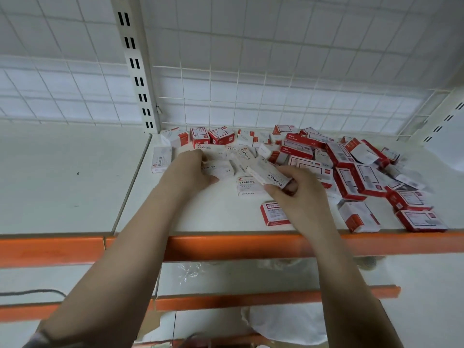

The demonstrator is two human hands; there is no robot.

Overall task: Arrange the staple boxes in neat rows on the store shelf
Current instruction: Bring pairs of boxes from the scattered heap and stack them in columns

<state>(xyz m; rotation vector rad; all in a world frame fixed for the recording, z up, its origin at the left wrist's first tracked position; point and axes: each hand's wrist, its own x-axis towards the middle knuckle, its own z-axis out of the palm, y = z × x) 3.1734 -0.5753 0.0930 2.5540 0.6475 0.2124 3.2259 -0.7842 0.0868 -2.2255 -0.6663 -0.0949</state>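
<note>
Reaching in from the shelf's [75, 187] front edge, forearm slanted up and rightward: left hand [193, 169], fingers curled over a white staple box [221, 169] lying near the shelf's back left. Beside it, right hand [298, 194], raised, fingers pinching 1 tilted white box [268, 173]. Farther right, loose red boxes [356, 167] heaped toward the back right corner.

Single head cam, close, looks fwd and down onto shelf [226, 217]; edges prob. wide-angle warped

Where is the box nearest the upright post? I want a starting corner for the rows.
In the head view, a white staple box stands at the shelf's back left corner, beside the slotted post.
</note>
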